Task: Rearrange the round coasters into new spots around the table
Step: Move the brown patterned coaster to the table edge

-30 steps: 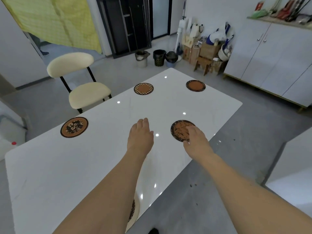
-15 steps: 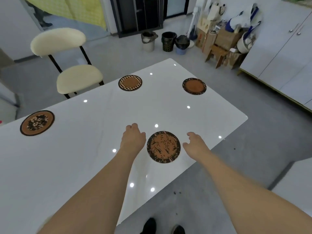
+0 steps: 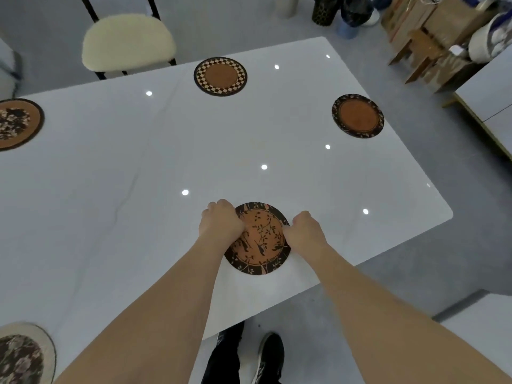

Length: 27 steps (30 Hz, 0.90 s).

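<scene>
Five round coasters lie on the white table (image 3: pixel 110 212), and one cream-seated chair (image 3: pixel 128 41) stands at the far side. The branch-patterned coaster (image 3: pixel 260 239), orange with a dark leafy border, sits near the table's near edge, right of centre. The checker-rimmed coaster (image 3: pixel 220 76) lies at the far edge, just right of the chair. The dark-rimmed orange coaster (image 3: pixel 358 116) lies toward the far right corner. The floral coaster (image 3: pixel 16 123) is cut off by the left edge of view. A pale-rimmed floral coaster (image 3: pixel 22 356) shows at the near left corner, only partly in view.

Two bare hands flank the branch-patterned coaster. The left hand (image 3: pixel 221 223) rests on its left rim with the fingers curled under the knuckles, covering that edge. The right hand (image 3: pixel 303 231) meets its right rim, fingers bent in and the thumb tip touching the border. Both hands are curled narrow against the coaster's opposite sides, pinching its edges; whether it is lifted off the table or flat on it cannot be told. The other four coasters lie well apart from both hands.

Below the near table edge, dark trouser legs and a dark shoe (image 3: pixel 270 353) show on the grey floor. Boxes and buckets crowd the far right, blurred.
</scene>
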{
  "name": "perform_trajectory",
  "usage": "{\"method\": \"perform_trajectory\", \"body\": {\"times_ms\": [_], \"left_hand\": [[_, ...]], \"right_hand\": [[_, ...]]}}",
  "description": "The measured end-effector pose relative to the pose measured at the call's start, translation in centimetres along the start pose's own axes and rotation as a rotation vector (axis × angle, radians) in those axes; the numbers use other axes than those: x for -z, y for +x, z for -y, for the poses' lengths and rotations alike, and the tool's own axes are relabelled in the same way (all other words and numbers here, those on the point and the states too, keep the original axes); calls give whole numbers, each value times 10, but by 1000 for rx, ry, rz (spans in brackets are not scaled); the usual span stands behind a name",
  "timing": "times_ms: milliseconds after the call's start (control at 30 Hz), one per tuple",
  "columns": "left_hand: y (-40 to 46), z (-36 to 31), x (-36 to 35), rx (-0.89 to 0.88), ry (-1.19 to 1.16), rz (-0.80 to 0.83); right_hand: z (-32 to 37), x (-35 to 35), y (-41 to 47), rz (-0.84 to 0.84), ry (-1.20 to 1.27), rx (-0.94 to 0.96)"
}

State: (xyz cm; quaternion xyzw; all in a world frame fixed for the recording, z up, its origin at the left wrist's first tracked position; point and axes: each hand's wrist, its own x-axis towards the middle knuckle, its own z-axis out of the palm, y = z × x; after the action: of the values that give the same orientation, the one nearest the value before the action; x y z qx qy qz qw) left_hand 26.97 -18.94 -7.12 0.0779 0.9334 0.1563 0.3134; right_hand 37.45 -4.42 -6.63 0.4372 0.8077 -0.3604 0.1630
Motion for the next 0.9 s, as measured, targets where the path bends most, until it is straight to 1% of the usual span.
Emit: {"method": "perform_trajectory", "body": {"times_ms": [67, 167, 267, 400, 467, 600, 733, 900], "left_hand": [[5, 2, 2, -16, -14, 53], [6, 5, 4, -61, -26, 29], [5, 8, 6, -42, -58, 24], [1, 6, 5, -54, -149, 119], [-4, 4, 0, -80, -176, 139], [-12, 4, -13, -131, -192, 59], [-20, 5, -24, -82, -260, -62], [-31, 3, -37, -88, -280, -114]], "right_hand": [[-1, 0, 7, 39, -20, -6], [-5, 2, 12, 77, -38, 19], [-8, 4, 13, 97, -78, 61], [-15, 10, 13, 111, -157, 67], [-22, 15, 13, 117, -185, 64], [-33, 22, 9, 113, -207, 75], [-37, 25, 4, 99, -205, 94], [-49, 28, 0, 84, -214, 108]]}}
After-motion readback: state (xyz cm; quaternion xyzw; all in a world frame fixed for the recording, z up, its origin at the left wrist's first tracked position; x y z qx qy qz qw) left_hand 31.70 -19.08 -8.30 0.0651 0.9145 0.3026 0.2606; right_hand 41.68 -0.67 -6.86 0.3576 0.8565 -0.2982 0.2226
